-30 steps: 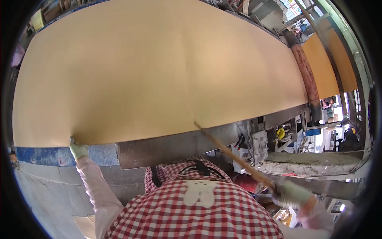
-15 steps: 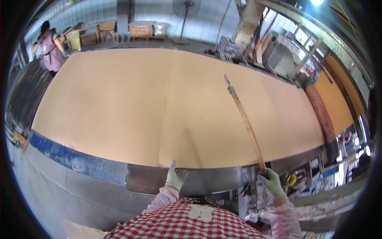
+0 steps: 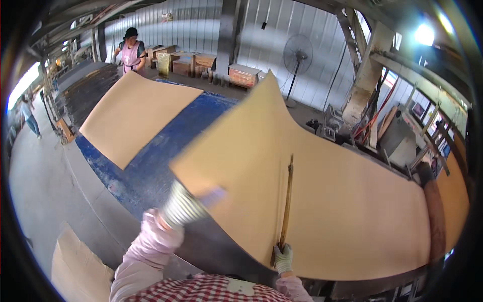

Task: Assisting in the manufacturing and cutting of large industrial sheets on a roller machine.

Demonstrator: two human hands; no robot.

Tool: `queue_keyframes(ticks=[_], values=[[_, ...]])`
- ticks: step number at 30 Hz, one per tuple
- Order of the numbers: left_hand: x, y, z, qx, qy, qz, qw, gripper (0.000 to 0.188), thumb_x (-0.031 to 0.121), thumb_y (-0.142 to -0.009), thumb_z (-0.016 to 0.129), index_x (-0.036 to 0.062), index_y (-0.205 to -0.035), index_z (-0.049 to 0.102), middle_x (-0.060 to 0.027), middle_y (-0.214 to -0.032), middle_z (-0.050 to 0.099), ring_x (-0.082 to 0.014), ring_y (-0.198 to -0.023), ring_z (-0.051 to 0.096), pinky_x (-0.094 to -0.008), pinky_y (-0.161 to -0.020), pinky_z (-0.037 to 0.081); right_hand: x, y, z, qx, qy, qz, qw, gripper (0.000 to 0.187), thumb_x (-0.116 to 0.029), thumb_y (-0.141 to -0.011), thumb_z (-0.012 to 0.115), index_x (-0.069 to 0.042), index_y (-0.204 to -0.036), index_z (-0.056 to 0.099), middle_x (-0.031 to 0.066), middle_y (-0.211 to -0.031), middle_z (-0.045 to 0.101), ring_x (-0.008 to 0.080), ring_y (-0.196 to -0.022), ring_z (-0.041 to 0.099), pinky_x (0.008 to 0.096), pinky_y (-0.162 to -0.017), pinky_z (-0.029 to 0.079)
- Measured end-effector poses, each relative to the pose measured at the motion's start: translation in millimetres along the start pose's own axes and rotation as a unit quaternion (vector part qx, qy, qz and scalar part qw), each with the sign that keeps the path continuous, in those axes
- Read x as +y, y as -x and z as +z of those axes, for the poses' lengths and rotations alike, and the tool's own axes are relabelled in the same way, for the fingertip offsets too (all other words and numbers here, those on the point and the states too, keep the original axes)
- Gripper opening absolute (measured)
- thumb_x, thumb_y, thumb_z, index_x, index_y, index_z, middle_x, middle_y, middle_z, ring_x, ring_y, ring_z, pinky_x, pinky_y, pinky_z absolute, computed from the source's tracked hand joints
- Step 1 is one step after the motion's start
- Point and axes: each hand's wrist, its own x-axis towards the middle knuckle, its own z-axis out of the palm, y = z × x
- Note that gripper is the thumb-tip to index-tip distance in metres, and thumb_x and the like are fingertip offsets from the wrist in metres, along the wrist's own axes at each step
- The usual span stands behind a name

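Note:
My left hand [image 3: 182, 205], in a striped glove, is smeared by motion. Its thumb lies over the edge of a large tan sheet [image 3: 347, 206], and that end of the sheet rises off the table in a raised fold. My right hand [image 3: 283, 259], also gloved, is closed round the lower end of a long wooden stick [image 3: 287, 206] with a narrow tip, which lies over the sheet pointing away from me. A separate tan piece [image 3: 143, 113] rests farther left on the blue table [image 3: 163, 151].
At the far left end stands a co-worker [image 3: 132, 53] in a pink apron, beside a dark stack [image 3: 90, 90]. A reddish roller [image 3: 435, 221] crosses the right end of the sheet. Behind are a standing fan [image 3: 298, 53] and boxes [image 3: 244, 75]. Another tan piece [image 3: 75, 261] is at the lower left.
The tan surface has parted into two pieces, baring blue table between them. My left hand has moved left and up with the sheet's edge. The stick has swung more upright, and my view has turned left.

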Motion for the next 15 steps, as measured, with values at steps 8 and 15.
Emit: queue_keyframes(ticks=[8, 15], values=[[-101.5, 133.9, -2.1, 0.089, 0.477, -0.286, 0.826, 0.060, 0.042, -0.090, 0.046, 0.0005, -0.131, 0.034, -0.0123, -0.132, 0.041, -0.0246, -0.119, 0.042, -0.0394, -0.102, 0.030, -100.2, -12.6, -47.3, -0.166, -0.354, 0.177, 0.903, 0.031, -0.027, -0.081, 0.063, -0.001, -0.095, 0.055, 0.0119, -0.076, 0.059, 0.0173, -0.067, 0.056, 0.0314, -0.064, 0.047], [-133.4, 232.8, 118.8, 0.060, 0.444, -0.587, 0.674, 0.051, 0.034, -0.078, 0.066, 0.0048, -0.115, 0.049, -0.0071, -0.111, 0.056, -0.0215, -0.103, 0.053, -0.0353, -0.090, 0.044, -113.6, 24.8, -63.4, -0.142, -0.195, 0.183, 0.953, 0.031, -0.028, -0.080, 0.065, -0.001, -0.093, 0.055, 0.0090, -0.070, 0.057, 0.0157, -0.063, 0.051, 0.0310, -0.059, 0.044]])
